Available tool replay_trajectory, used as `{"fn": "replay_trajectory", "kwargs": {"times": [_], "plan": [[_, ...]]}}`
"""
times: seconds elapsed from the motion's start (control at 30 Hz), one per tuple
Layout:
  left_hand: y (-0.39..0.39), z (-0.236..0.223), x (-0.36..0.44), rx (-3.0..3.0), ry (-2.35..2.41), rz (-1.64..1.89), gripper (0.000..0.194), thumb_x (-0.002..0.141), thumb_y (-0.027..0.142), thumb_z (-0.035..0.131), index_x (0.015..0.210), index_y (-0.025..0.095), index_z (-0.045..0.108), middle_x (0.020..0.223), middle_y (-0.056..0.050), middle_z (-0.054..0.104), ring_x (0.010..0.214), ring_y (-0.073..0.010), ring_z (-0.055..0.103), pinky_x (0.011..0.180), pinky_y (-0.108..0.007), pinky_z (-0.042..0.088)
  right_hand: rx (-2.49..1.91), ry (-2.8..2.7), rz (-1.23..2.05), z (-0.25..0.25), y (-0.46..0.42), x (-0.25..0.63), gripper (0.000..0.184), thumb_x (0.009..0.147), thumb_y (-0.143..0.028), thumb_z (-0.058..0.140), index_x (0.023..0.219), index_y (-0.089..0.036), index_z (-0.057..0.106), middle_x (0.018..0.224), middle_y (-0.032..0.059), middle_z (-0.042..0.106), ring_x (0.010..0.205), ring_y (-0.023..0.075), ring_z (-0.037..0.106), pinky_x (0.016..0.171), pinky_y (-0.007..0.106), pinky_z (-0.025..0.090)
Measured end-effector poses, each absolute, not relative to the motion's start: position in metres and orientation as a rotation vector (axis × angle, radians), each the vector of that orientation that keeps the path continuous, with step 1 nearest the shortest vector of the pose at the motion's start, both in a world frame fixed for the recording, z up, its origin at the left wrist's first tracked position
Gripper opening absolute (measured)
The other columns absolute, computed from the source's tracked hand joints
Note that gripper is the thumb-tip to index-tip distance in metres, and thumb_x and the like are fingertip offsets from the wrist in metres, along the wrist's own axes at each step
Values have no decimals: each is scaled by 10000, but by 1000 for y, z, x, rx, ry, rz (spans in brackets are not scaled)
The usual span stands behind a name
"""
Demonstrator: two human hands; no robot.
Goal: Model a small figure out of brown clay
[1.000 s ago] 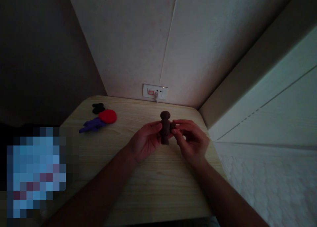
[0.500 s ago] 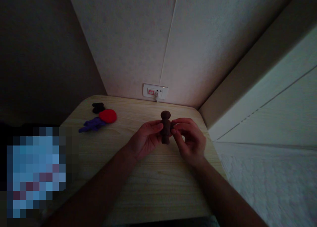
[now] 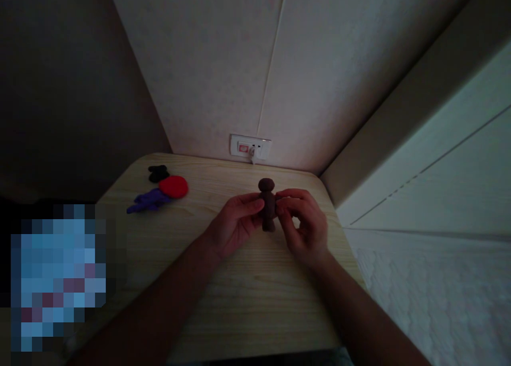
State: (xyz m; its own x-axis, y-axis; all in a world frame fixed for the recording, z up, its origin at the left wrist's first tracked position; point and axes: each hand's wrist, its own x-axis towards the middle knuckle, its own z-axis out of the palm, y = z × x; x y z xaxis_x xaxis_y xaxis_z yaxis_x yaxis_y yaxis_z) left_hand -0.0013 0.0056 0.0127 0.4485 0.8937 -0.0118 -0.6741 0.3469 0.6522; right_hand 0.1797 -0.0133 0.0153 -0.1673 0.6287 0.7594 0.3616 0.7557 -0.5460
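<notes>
A brown clay figure (image 3: 269,205) with a round head, a longer body and a stubby lower part is held upright above the table. My left hand (image 3: 238,219) grips it from the left, thumb across the front of the body and fingers behind. At its right side my right hand (image 3: 305,222) is closed in a pinch, fingertips against the body around a small brown clay piece, mostly hidden by the fingers. On the table to the left lie a red clay disc (image 3: 174,186), a purple clay lump (image 3: 149,200) and a black clay lump (image 3: 158,173).
The light wooden table (image 3: 223,313) meets a papered wall at the back. A wall socket (image 3: 250,148) with a plug in it sits just above the table edge. A pale panel rises at right, over a white quilted surface (image 3: 435,302). The lower left is pixelated.
My right hand has moved slightly left, pressing its fingertips and the small piece closer to the figure's side. My left hand and the figure have hardly moved.
</notes>
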Motion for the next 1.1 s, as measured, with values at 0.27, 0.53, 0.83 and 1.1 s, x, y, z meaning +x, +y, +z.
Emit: {"fn": "replay_trajectory", "kwargs": {"times": [0.27,0.53,0.83,1.1], "plan": [[5,11,0,597,388,1060,265,791,238,921,1000,93,847,929,-118,839,833,-188,795,819,-249,623,-798,-1677,330,11,-14,178,145,994,-167,692,1074,-257,772,1149,107,787,955,219,761,656,322,647],[2,12,-1,528,307,1024,151,865,169,825,995,94,840,1000,-120,847,895,-180,799,904,-254,634,-758,-1422,573,9,-13,174,110,890,-217,874,972,-280,838,1087,76,864,750,180,786,495,265,568],[2,11,-1,466,290,989,124,897,122,757,988,93,837,1009,-130,846,914,-207,811,922,-288,645,-785,-1403,519,11,-16,172,69,869,-285,896,925,-278,857,1064,88,871,711,200,788,484,305,595],[3,9,-4,469,310,991,137,920,101,725,1015,85,823,1027,-125,847,941,-203,815,963,-288,637,-778,-1484,528,14,-14,175,63,868,-269,899,916,-272,859,1073,97,867,782,216,807,482,293,590]]}}
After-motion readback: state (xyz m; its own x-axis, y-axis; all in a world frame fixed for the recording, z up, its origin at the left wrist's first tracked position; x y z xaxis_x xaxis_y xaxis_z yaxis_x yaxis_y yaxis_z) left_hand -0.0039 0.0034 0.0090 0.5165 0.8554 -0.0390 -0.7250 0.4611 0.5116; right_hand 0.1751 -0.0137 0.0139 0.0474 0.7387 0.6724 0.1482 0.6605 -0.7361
